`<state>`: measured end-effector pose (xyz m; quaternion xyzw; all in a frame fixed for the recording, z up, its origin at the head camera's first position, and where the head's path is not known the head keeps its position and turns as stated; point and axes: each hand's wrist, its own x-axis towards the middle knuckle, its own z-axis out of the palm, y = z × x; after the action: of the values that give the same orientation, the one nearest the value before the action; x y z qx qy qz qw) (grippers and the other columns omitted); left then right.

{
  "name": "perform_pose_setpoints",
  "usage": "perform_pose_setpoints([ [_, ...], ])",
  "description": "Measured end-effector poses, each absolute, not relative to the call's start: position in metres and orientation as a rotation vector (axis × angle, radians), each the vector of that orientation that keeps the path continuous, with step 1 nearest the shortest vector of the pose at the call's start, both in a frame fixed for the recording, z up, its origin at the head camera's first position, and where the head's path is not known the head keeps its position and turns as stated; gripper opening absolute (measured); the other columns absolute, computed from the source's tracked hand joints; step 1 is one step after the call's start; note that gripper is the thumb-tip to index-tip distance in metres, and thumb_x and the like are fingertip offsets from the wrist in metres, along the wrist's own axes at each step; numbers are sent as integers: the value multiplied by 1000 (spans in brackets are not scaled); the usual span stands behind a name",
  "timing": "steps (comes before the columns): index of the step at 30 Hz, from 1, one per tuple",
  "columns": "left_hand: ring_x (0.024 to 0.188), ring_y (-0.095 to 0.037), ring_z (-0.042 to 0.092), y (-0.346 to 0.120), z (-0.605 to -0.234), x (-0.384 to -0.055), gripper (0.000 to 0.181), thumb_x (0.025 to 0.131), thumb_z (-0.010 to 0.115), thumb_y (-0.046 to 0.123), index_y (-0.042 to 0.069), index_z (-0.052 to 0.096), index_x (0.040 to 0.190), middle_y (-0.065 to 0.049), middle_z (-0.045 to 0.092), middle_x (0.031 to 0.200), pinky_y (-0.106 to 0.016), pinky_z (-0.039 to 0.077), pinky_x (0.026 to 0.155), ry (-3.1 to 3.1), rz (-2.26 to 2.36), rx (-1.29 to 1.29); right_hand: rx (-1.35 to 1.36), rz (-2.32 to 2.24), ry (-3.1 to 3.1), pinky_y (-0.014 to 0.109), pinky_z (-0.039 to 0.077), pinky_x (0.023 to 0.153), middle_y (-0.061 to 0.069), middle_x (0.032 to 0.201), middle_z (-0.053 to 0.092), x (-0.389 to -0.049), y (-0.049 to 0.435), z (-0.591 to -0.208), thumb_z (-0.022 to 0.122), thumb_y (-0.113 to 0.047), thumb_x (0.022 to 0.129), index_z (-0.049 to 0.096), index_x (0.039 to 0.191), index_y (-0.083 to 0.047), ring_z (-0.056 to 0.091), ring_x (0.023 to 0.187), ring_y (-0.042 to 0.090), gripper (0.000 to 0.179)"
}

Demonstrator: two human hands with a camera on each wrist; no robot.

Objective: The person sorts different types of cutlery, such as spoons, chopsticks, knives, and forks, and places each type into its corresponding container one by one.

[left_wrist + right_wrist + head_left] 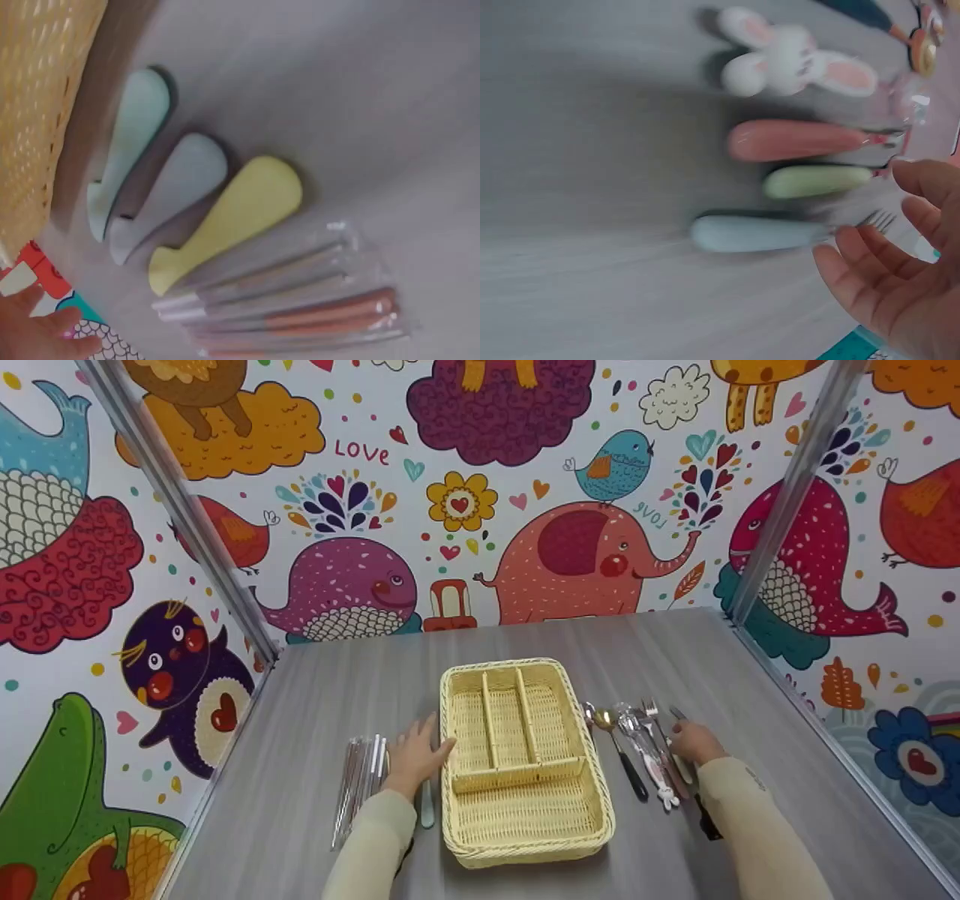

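A cream woven basket [517, 769] with several compartments stands between the two hands. Beside its left wall, the left hand [415, 754] has its fingers spread, thumb close to the rim. Below that hand lie mint [135, 124], grey [172, 191] and yellow [232, 217] flat pieces with broad rounded ends; their kind is unclear. The right hand [697, 742] is over the cutlery right of the basket, fingers relaxed and slightly bent. Its fingertips are at the neck of a fork with a pale blue handle [761, 233]; whether they touch is unclear.
Clear-wrapped thin sticks [360, 787] lie at the left. Right of the basket are a black-handled spoon [634, 769], a wrapped rabbit-handled utensil [664, 795], and pink [799, 141] and light green [817, 181] handles. Patterned walls [465, 427] surround the grey table [352, 675].
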<state>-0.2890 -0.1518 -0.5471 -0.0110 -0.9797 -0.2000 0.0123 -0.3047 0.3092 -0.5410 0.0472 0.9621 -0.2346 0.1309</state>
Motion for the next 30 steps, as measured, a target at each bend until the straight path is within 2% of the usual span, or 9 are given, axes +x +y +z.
perform_pose_setpoints([
  [6,119,-44,42,-140,-561,-285,58,91,49,40,10,36,140,-16,44,135,-62,29,95,-3019,-689,-65,194,-646,2791,47,45,79,33,111,52,-305,313,-559,56,-4,82,47,117,14,54,96,39,41],
  [10,116,-40,47,-133,-565,-283,54,92,48,35,9,39,138,-15,51,129,-59,32,94,-2959,-670,-44,312,-710,2855,44,45,70,25,93,56,-302,319,-564,54,-1,80,51,102,12,54,82,33,26],
  [13,113,-39,49,-129,-565,-283,51,92,49,33,9,41,137,-15,55,125,-58,34,93,-2932,-623,-38,415,-814,2857,40,43,64,18,82,53,-296,323,-563,54,-4,80,49,92,9,50,74,28,19],
  [18,109,-38,51,-127,-565,-281,49,92,49,32,10,43,136,-16,58,119,-57,36,91,-2930,-576,-29,468,-881,2824,38,41,63,17,79,49,-288,329,-559,51,-12,85,46,94,12,46,72,27,27],
  [25,108,-39,51,-128,-564,-281,48,92,49,31,10,44,134,-15,59,118,-55,38,89,-2928,-523,-34,488,-847,2796,29,35,53,6,64,44,-286,332,-563,48,-8,83,55,74,3,43,60,19,17],
  [30,106,-38,52,-128,-562,-280,48,92,49,31,10,44,134,-16,61,116,-54,40,86,-2922,-501,-45,439,-873,2842,28,32,49,2,57,40,-284,334,-568,48,-7,81,48,60,-4,38,53,17,21],
])
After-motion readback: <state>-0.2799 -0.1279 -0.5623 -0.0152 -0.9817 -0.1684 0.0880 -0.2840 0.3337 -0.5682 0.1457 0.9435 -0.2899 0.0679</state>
